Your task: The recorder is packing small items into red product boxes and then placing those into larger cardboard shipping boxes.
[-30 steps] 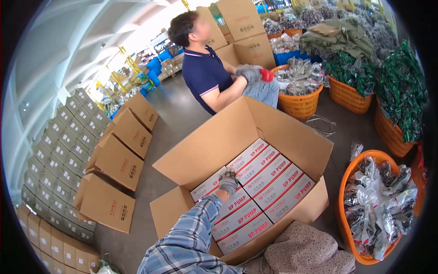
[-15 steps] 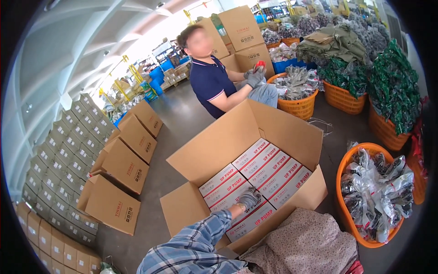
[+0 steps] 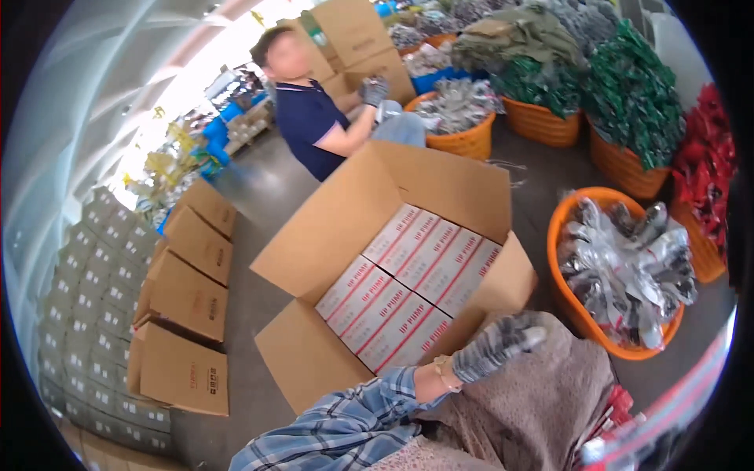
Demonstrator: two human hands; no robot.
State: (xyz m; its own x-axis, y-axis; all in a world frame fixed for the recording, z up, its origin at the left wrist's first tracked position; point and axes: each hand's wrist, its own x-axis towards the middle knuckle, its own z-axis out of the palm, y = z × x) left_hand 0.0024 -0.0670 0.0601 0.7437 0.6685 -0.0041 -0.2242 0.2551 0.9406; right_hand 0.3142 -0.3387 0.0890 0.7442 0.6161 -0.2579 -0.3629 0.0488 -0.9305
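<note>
My left hand (image 3: 499, 345) wears a grey striped knit glove and comes in from the lower left in a blue plaid sleeve. Its fingers stretch to the right with nothing visible in them, above the brown patterned cloth (image 3: 542, 392) over my lap. Just beyond it stands an open cardboard carton (image 3: 330, 235), flaps up. Inside, white boxes with red stripes (image 3: 385, 314) lie in two side-by-side rows, partly hidden by the near flap. My right hand is not in view. A blurred pinkish, see-through strip (image 3: 675, 400) crosses the lower right corner; its kind cannot be made out.
On the right, an orange basket (image 3: 561, 275) holds silvery plastic-wrapped pieces. More orange baskets (image 3: 542, 125) carry green, red and grey wrapped goods. A gloved co-worker (image 3: 306, 125) sits beyond the carton. Closed cartons (image 3: 184, 369) line the left, beside stacked grey-green boxes (image 3: 86, 314).
My left hand has lifted off the white boxes and moved right, out of the carton to above my lap. The view has shifted. A blurred strip has appeared at lower right.
</note>
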